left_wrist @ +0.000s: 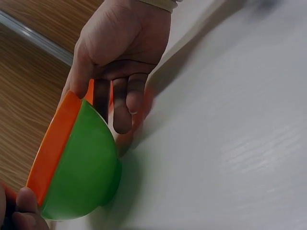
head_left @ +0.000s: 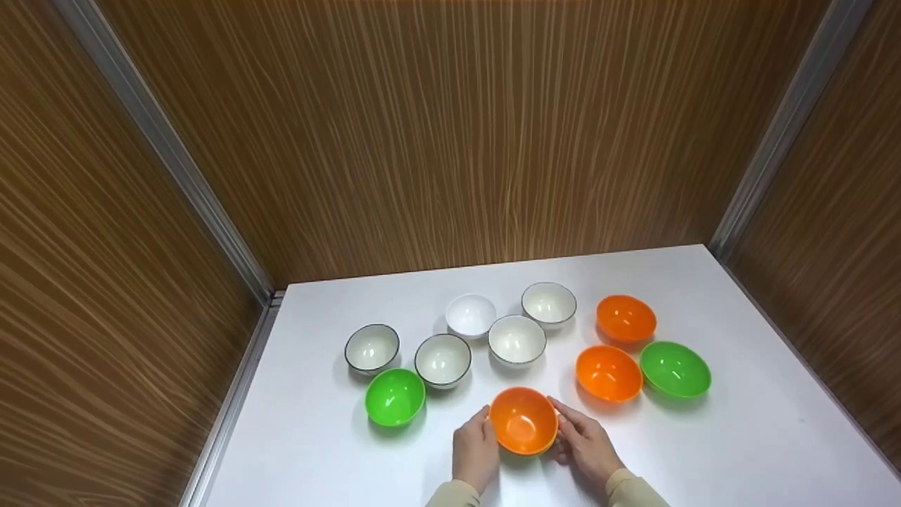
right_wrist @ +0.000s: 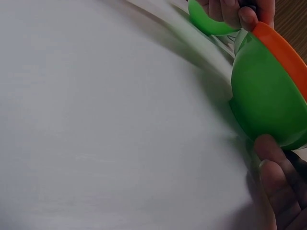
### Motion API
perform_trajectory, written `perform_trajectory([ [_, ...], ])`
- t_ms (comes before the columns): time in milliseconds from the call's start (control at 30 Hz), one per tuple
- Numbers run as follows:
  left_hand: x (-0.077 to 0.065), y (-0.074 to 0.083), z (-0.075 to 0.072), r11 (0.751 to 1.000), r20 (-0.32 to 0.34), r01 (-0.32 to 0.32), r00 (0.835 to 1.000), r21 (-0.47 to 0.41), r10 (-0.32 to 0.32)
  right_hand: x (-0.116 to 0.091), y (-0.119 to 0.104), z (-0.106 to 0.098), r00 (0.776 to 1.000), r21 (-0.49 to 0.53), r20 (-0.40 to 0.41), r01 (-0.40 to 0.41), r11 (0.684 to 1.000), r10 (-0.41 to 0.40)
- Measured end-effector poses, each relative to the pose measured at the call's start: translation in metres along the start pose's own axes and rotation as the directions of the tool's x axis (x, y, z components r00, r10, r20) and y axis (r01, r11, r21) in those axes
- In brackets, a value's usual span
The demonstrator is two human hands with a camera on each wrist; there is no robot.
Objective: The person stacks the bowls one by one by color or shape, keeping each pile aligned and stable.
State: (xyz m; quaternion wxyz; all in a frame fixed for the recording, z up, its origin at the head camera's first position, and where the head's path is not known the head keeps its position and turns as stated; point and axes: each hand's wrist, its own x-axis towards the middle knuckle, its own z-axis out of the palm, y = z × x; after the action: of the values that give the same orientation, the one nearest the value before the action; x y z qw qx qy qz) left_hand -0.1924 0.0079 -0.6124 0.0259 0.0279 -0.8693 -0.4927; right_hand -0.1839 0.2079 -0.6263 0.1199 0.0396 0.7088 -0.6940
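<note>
An orange bowl (head_left: 523, 421) is nested inside a green bowl (left_wrist: 86, 167), whose outer wall shows in both wrist views. My left hand (head_left: 476, 451) grips the pair at the left side, thumb at the orange rim. On the opposite side my right hand (head_left: 590, 447) holds them, with fingertips against the green wall in the right wrist view. The stack is near the front of the white table (head_left: 317, 451). Whether its base touches the tabletop, I cannot tell.
Another green bowl (head_left: 395, 397) stands to the left. Dark-rimmed white bowls (head_left: 443, 360) and a plain white bowl (head_left: 471, 315) are farther back. At right are two orange bowls (head_left: 609, 373) and a wide green bowl (head_left: 675, 369). Wood-grain panels (head_left: 457, 141) enclose the table.
</note>
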Motion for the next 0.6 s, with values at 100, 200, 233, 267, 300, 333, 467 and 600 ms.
perform_trajectory([
  [100,0.0,-0.001,0.0,1.0,-0.005,-0.01,1.0,-0.006,0.01,-0.007,-0.012,0.003,1.0,-0.002,0.006,0.009,1.0,-0.009],
  [200,-0.001,0.0,0.0,1.0,-0.007,-0.015,1.0,-0.002,0.015,-0.008,-0.013,0.003,1.0,-0.011,0.012,0.019,1.0,-0.019],
  [233,0.0,0.0,0.0,1.0,-0.006,-0.015,1.0,-0.001,0.015,-0.008,-0.013,0.003,1.0,-0.013,0.013,0.019,1.0,-0.019],
  [267,0.0,0.0,0.0,1.0,-0.005,-0.015,1.0,0.001,0.015,-0.007,-0.012,0.003,1.0,-0.015,0.014,0.018,1.0,-0.018],
  [300,-0.001,0.0,0.0,1.0,-0.007,-0.018,1.0,0.003,0.018,-0.007,-0.011,0.002,1.0,-0.016,0.015,0.018,1.0,-0.018],
  [333,-0.001,0.0,0.0,1.0,-0.007,-0.019,1.0,0.004,0.019,-0.006,-0.01,0.002,1.0,-0.013,0.014,0.015,1.0,-0.015],
  [467,-0.001,-0.001,0.0,1.0,-0.011,-0.029,1.0,0.006,0.029,0.001,0.0,-0.002,1.0,-0.008,0.015,0.012,1.0,-0.011],
  [600,-0.001,-0.001,-0.001,1.0,0.017,0.01,1.0,0.0,-0.01,0.007,0.011,-0.004,1.0,-0.019,0.008,0.013,1.0,-0.013],
])
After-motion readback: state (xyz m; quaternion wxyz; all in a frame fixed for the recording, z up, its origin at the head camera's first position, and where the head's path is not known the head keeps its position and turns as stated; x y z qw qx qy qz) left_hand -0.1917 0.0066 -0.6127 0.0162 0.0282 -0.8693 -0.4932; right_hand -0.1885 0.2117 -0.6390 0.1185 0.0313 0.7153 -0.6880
